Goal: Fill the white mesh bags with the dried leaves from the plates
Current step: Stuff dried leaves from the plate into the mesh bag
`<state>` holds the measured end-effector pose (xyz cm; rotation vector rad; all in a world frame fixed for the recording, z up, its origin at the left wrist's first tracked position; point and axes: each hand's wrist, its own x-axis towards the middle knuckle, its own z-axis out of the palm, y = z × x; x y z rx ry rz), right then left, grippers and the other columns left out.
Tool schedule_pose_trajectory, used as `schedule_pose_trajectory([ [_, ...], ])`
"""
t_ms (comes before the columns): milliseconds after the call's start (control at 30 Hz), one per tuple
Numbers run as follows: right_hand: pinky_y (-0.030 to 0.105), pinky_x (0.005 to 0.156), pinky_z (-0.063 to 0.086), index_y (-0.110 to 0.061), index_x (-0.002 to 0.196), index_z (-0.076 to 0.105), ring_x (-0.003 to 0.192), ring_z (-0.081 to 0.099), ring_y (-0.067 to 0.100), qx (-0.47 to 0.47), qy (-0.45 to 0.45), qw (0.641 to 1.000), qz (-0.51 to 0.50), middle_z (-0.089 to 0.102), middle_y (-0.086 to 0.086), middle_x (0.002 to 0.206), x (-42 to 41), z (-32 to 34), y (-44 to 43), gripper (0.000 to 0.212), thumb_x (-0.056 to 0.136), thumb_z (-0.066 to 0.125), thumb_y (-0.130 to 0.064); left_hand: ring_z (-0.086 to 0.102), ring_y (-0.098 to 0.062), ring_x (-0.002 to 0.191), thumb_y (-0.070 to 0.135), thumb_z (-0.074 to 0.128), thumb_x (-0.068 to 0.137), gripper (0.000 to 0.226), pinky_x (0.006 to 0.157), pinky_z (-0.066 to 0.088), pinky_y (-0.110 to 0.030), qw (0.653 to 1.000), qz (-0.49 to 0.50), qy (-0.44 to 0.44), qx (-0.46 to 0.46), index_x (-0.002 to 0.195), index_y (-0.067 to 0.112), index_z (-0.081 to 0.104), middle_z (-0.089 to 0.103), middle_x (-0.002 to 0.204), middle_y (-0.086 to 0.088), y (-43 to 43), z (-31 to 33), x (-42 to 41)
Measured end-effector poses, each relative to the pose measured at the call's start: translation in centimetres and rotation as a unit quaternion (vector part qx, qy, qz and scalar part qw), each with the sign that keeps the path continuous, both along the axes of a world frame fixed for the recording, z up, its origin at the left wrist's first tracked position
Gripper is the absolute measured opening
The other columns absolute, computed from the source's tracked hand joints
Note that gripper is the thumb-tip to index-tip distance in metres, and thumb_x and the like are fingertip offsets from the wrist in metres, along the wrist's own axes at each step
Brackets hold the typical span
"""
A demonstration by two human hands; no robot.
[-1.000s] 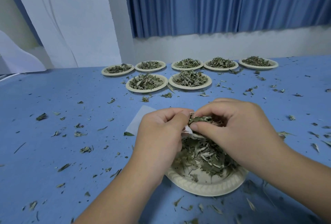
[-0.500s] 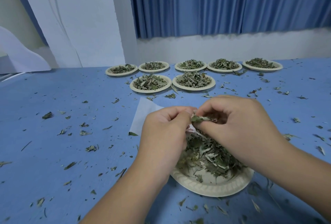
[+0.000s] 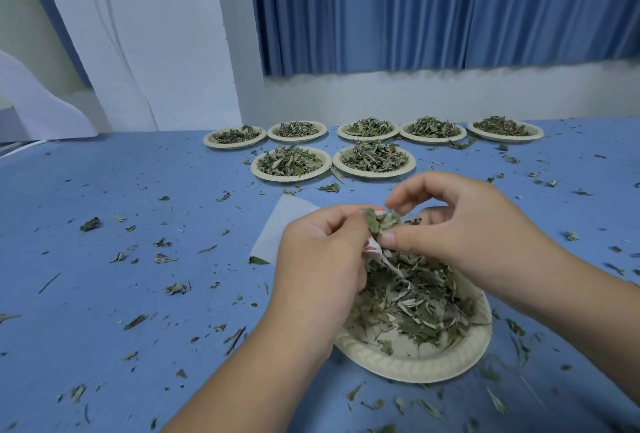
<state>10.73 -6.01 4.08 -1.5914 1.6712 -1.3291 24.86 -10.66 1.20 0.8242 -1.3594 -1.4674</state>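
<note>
White mesh bag (image 3: pixel 375 252) gripped in curled left hand (image 3: pixel 322 259) above near paper plate (image 3: pixel 415 367), mostly hidden. Dried leaves (image 3: pixel 379 221) pinched at bag mouth by right hand (image 3: pixel 460 235). Spare flat bag (image 3: pixel 280 224) laid on blue table (image 3: pixel 104 294) behind left hand. Seven filled plates (image 3: pixel 291 162) ranged beyond.

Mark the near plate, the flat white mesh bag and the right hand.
near plate (image 3: pixel 415 368), head view, bare front rim
flat white mesh bag (image 3: pixel 280 226), head view, its visible middle
right hand (image 3: pixel 464 228), head view, back of the hand
</note>
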Motion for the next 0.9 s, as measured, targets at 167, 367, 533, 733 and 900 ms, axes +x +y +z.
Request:
schedule_pose_trajectory([
  [167,0.021,0.055,0.045,-0.033,0.099,0.073,0.061,0.061,0.006,0.124,-0.008,0.986,0.111,0.067,-0.011,0.08,-0.5,0.9,-0.8,0.039,0.062,0.074,-0.046,0.025,-0.007,0.037,0.008,0.057,0.092,0.022,0.037,0.025,-0.018,0.999,-0.026,0.046,0.012,0.086,0.013,0.077,0.04,0.051,0.003,0.0,0.3,0.4],
  [367,0.024,0.053,0.053,-0.014,0.084,0.075,0.057,0.061,0.019,0.139,-0.042,0.984,0.106,0.068,0.011,0.068,-0.5,1.1,-1.5,0.015,0.071,0.08,-0.016,0.026,-0.006,0.035,0.005,0.055,0.093,0.021,0.037,0.024,-0.017,1.0,-0.023,0.019,0.004,0.091,0.01,0.075,0.041,0.041,0.009,-0.1,0.5,0.5],
  [533,0.023,0.05,0.049,-0.017,0.075,0.069,0.042,0.059,0.014,0.126,0.086,0.988,0.008,0.064,0.004,0.048,1.0,0.5,-2.4,0.016,0.079,0.062,-0.004,0.032,-0.002,0.031,0.016,0.059,0.094,0.029,0.037,0.026,-0.014,0.996,0.006,-0.05,-0.074,0.073,0.024,0.076,0.043,0.036,0.011,0.3,0.5,0.2],
  [733,0.021,0.047,0.044,-0.024,0.073,0.07,0.042,0.056,0.009,0.064,0.162,0.985,-0.013,0.065,0.002,0.054,1.2,0.4,-2.1,0.005,0.078,0.07,-0.024,0.043,-0.001,0.033,0.014,0.059,0.093,0.024,0.042,0.036,-0.013,0.996,0.047,-0.043,-0.057,0.076,0.017,0.076,0.05,0.041,0.013,-0.4,0.2,0.3],
  [900,0.025,0.073,0.056,-0.036,0.097,0.067,0.068,0.069,0.004,0.056,0.048,0.996,0.048,0.068,-0.02,0.088,0.1,0.9,0.0,0.039,0.06,0.075,-0.043,0.05,-0.008,0.04,0.019,0.06,0.093,0.022,0.05,0.048,-0.028,0.995,0.083,-0.038,-0.033,0.079,0.023,0.077,0.045,0.043,0.013,-0.5,0.2,0.4],
])
